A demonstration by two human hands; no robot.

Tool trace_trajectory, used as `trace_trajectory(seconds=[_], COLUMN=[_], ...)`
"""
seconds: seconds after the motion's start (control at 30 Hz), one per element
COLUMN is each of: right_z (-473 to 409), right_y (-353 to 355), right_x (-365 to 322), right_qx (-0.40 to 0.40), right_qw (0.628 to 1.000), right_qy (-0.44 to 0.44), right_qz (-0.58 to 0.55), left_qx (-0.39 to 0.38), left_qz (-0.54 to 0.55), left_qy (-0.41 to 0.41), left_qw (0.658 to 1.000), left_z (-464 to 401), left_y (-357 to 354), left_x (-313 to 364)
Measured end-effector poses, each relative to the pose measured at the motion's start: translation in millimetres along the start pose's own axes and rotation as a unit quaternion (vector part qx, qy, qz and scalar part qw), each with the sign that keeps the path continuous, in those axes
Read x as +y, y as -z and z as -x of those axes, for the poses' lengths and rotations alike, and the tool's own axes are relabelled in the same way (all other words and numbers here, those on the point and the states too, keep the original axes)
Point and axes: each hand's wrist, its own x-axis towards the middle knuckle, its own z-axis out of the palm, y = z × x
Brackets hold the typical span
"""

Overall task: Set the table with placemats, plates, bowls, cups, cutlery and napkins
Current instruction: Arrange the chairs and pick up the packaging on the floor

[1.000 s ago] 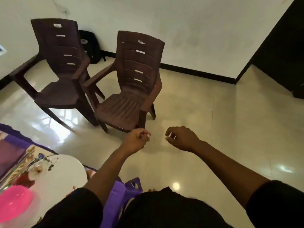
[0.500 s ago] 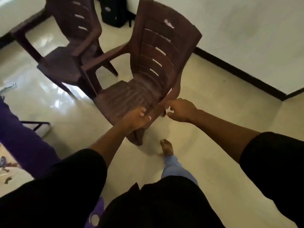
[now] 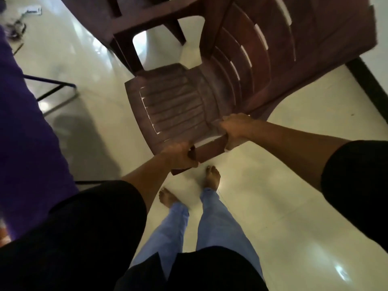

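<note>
You've stepped in and both hands have closed on the brown chair (image 3: 178, 110) — left hand (image 3: 178, 157) and right hand (image 3: 235, 130), fingers wrapped round its near armrest. Lift evenly, clear of your bare feet (image 3: 212, 178) — the purple-clothed counter (image 3: 27, 133) sits left.

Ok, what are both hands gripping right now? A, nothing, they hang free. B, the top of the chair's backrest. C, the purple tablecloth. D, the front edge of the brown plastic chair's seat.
D: the left hand and the right hand are both closed on the front edge of the brown plastic chair seat, with the fingers curled under the rim.
</note>
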Motion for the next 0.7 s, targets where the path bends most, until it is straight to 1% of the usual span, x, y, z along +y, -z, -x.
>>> trace_trajectory(seconds=[0.1,0.13,0.2,0.27,0.37,0.43,0.6,0.7], right_z=[-16,-20,-27,-34,-42,-42,-32,-26], right_y=[9,7,4,-5,-10,-14,-13,-7], right_x=[10,12,16,22,29,30,18,5], right_qx=[-0.106,-0.129,-0.163,-0.18,-0.175,-0.151,-0.114,-0.089], right_qw=[0.994,0.991,0.985,0.982,0.981,0.985,0.991,0.995], right_qy=[0.026,0.035,0.051,0.063,0.081,0.08,0.068,0.052], right_qz=[-0.014,-0.014,-0.004,-0.01,0.002,0.013,0.01,0.006], left_qx=[-0.039,-0.046,-0.037,-0.031,-0.046,-0.05,-0.011,-0.001], left_qz=[0.026,0.033,0.034,0.025,0.027,0.036,0.053,0.065], left_qy=[-0.015,-0.021,-0.027,-0.031,-0.028,-0.023,-0.016,-0.013], left_qw=[0.999,0.998,0.998,0.999,0.998,0.998,0.998,0.998], left_z=[-10,-12,-14,-16,-17,-16,-2,12], left_y=[-3,-5,-8,-8,-3,-2,-5,2], left_x=[5,5,5,7,7,9,4,-7])
